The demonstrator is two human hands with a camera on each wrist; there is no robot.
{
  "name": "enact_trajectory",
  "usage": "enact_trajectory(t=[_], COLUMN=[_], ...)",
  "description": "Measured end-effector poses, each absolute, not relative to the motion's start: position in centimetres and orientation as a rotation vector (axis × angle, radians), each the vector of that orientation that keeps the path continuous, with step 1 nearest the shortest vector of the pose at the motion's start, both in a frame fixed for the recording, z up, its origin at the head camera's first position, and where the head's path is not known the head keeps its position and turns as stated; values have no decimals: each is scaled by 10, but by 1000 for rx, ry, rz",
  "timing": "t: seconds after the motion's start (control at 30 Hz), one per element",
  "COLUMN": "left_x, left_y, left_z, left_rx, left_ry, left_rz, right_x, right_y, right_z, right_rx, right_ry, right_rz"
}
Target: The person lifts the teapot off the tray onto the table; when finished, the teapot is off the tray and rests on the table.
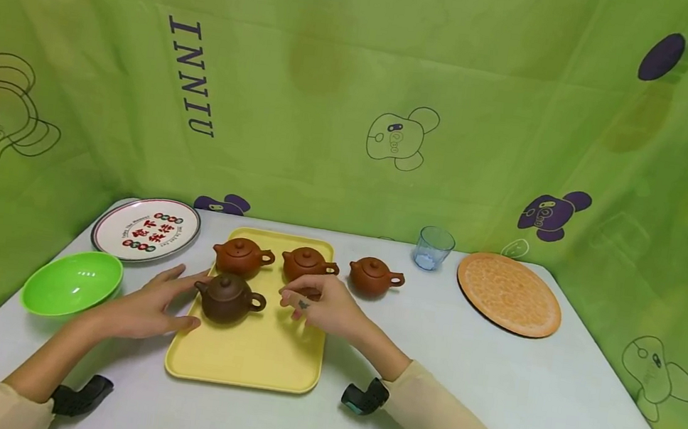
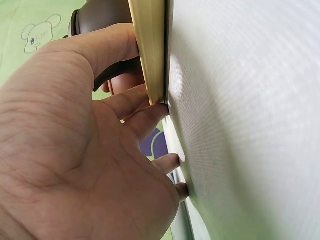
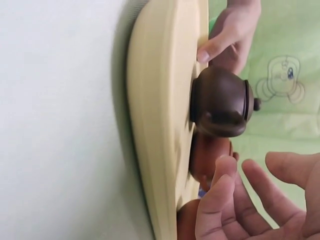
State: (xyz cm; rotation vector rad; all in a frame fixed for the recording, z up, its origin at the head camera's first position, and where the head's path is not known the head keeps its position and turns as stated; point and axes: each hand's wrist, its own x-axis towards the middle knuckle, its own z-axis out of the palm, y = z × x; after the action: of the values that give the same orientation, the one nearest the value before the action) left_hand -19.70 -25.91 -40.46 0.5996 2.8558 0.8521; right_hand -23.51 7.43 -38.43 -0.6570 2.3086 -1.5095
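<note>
A dark brown teapot [image 1: 225, 300] stands upright on the yellow tray [image 1: 241, 366], its handle toward the right. Behind it on the tray are a reddish-brown teapot [image 1: 237, 259] and a second reddish-brown teapot [image 1: 302, 264]. My left hand [image 1: 145, 308] is spread at the tray's left edge; in the left wrist view its thumb and fingertips touch the rim. Over the tray's right part, my right hand [image 1: 329, 306] has loosely bent fingers with nothing between them. It partly hides the second reddish-brown teapot. A third reddish-brown teapot [image 1: 373, 277] stands on the table, right of the tray.
At the left are a green bowl [image 1: 73, 283] and a white plate [image 1: 117, 226] with red lettering. A clear blue glass [image 1: 433, 248] stands at the back, left of an orange round mat [image 1: 508, 295]. Green printed curtains [image 1: 307, 95] enclose the white table [image 1: 458, 386].
</note>
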Motion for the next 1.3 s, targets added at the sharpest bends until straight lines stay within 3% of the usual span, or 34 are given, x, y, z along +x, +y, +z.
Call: enact_trajectory(t=[0.93,1.3], left_x=[-196,-196], left_y=[-259,-259], left_z=[-403,-403], left_rx=[601,596], left_ry=[2848,2844], left_rz=[856,865], right_x=[-238,-239], right_y=[43,36], right_z=[-392,-391], right_rx=[-630,-501], right_ry=[2259,2167], right_rz=[-1417,-1443])
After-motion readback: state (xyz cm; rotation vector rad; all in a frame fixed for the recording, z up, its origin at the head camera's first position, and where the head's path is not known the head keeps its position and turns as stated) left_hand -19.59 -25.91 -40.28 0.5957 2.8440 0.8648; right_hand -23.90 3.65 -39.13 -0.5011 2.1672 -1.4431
